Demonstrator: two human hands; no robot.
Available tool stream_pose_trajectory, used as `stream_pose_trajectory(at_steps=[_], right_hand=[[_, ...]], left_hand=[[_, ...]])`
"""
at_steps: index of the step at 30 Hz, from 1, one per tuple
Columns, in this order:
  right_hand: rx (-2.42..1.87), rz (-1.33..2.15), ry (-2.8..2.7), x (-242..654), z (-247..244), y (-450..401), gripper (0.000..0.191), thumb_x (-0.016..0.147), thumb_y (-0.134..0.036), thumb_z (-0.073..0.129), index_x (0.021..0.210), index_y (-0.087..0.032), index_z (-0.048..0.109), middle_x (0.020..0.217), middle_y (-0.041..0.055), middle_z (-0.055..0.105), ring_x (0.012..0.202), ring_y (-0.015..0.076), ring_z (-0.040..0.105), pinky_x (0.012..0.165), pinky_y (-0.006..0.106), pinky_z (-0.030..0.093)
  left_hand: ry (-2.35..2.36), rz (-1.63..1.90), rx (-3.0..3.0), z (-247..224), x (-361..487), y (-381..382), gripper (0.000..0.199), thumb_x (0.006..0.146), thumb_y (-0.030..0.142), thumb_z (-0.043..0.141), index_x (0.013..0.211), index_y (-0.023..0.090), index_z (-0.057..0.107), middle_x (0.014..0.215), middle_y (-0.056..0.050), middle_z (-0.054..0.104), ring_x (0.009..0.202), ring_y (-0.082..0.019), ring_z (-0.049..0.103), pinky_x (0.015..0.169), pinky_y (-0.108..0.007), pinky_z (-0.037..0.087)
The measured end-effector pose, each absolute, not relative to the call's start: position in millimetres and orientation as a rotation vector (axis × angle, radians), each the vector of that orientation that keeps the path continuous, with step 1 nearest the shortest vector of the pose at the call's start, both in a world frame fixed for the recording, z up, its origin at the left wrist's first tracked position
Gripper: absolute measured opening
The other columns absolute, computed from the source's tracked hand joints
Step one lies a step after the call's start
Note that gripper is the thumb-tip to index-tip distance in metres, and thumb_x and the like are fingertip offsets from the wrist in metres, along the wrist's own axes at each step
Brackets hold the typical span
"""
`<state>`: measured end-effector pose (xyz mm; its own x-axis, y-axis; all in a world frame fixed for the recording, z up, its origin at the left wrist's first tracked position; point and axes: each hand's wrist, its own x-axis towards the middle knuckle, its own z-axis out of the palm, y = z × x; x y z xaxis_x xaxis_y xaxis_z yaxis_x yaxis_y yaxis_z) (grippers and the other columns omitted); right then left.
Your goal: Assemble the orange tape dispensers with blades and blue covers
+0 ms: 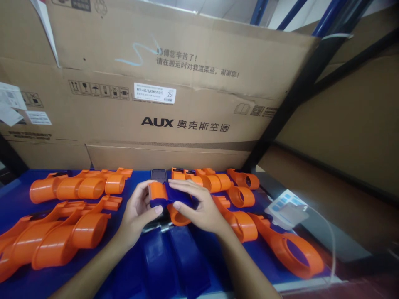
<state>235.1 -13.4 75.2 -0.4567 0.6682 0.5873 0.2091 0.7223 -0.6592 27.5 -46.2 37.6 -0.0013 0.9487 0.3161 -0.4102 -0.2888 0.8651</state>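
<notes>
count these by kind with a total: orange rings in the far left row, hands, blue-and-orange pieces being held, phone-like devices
orange rings, far left row: 4
hands: 2
held blue-and-orange piece: 1
dark phone-like device: 1
total: 8

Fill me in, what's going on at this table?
A person's left hand and right hand together hold a blue-and-orange plastic piece above the blue tabletop. Orange ring-shaped plastic parts, which look like tape dispenser frames, lie in groups on both sides. Glossy dark-blue pieces lie nearest the person. A phone-like device sits just beyond the hands, and a cardboard box marked AUX stands behind everything.
</notes>
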Motion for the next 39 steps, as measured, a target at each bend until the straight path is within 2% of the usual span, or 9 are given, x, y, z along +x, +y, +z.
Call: stream_pose_trajectory(at_steps=[4, 8, 12, 16, 21, 29, 34, 36, 39], right_hand=[[-0.751, 0.607, -2.026, 238, 71, -13, 0.066, 0.086, -0.038, 0.078, 0.146, -0.029, 0.052, 0.143, 0.0096, 0.062, 0.13, 0.0295, 0.06, 0.111, 0.049, 0.047], [-0.776, 0.384, -2.092, 239, 68, -12, 0.071, 0.076, -0.05, 0.085, 0.137, -0.027, 0.058, 0.131, 0.0109, 0.068, 0.118, 0.031, 0.066, 0.104, 0.046, 0.051], [-0.747, 0.034, -2.146, 238, 64, -10, 0.075, 0.074, -0.058, 0.084, 0.137, -0.025, 0.06, 0.111, 0.0121, 0.071, 0.1, 0.0303, 0.067, 0.092, 0.046, 0.054], [-0.675, -0.271, -2.152, 235, 60, -8, 0.067, 0.081, -0.057, 0.079, 0.135, -0.021, 0.063, 0.093, 0.0097, 0.067, 0.086, 0.0265, 0.063, 0.079, 0.043, 0.052], [-0.607, -0.366, -2.145, 234, 57, -8, 0.064, 0.082, -0.057, 0.078, 0.132, -0.018, 0.065, 0.088, 0.0085, 0.063, 0.081, 0.0242, 0.06, 0.074, 0.04, 0.051], [-0.639, -0.312, -2.135, 232, 59, -10, 0.066, 0.081, -0.057, 0.079, 0.134, -0.02, 0.064, 0.093, 0.01, 0.066, 0.085, 0.0261, 0.063, 0.078, 0.042, 0.054], [-0.714, -0.014, -2.017, 231, 59, -13, 0.071, 0.077, -0.06, 0.081, 0.134, -0.022, 0.063, 0.105, 0.0119, 0.071, 0.094, 0.0296, 0.068, 0.087, 0.045, 0.056], [-0.753, 0.209, -1.88, 228, 54, -13, 0.065, 0.085, -0.065, 0.07, 0.133, -0.021, 0.063, 0.115, 0.0135, 0.072, 0.103, 0.032, 0.069, 0.093, 0.046, 0.056], [-0.832, 0.562, -1.606, 221, 42, -8, 0.063, 0.102, -0.066, 0.032, 0.126, -0.02, 0.067, 0.117, 0.0126, 0.074, 0.107, 0.0309, 0.07, 0.092, 0.044, 0.057]], left_hand=[[0.638, 1.553, 1.182, 37, 25, -49, 0.067, 0.073, 0.022, 0.085, 0.134, 0.031, 0.058, 0.133, -0.007, 0.064, 0.123, -0.03, 0.061, 0.101, -0.036, 0.049], [0.643, 1.544, 1.235, 38, 23, -51, 0.071, 0.072, 0.027, 0.086, 0.137, 0.029, 0.057, 0.143, -0.01, 0.059, 0.134, -0.035, 0.053, 0.106, -0.04, 0.047], [0.735, 1.57, 1.268, 36, 22, -48, 0.057, 0.079, 0.033, 0.081, 0.131, 0.027, 0.058, 0.148, -0.012, 0.057, 0.138, -0.035, 0.05, 0.114, -0.044, 0.04], [0.803, 1.621, 1.324, 29, 21, -41, 0.041, 0.083, 0.029, 0.079, 0.116, 0.025, 0.056, 0.138, -0.013, 0.064, 0.13, -0.033, 0.059, 0.108, -0.05, 0.046], [0.894, 1.693, 1.404, 23, 16, -37, 0.033, 0.082, 0.027, 0.079, 0.105, 0.024, 0.055, 0.122, -0.011, 0.07, 0.125, -0.032, 0.064, 0.106, -0.051, 0.047], [0.963, 1.658, 1.406, 32, 19, -42, 0.036, 0.085, 0.033, 0.075, 0.113, 0.025, 0.056, 0.122, -0.009, 0.069, 0.115, -0.029, 0.068, 0.097, -0.044, 0.054], [0.725, 1.567, 1.412, 31, 20, -43, 0.065, 0.085, 0.043, 0.075, 0.142, 0.028, 0.046, 0.147, -0.014, 0.057, 0.134, -0.034, 0.056, 0.109, -0.047, 0.047], [0.685, 1.514, 1.492, 30, 21, -44, 0.074, 0.086, 0.044, 0.074, 0.15, 0.028, 0.04, 0.156, -0.014, 0.049, 0.14, -0.034, 0.049, 0.113, -0.048, 0.044], [0.811, 1.367, 1.717, 29, 23, -48, 0.071, 0.086, 0.038, 0.075, 0.149, 0.027, 0.043, 0.155, -0.013, 0.05, 0.141, -0.034, 0.048, 0.116, -0.048, 0.04]])
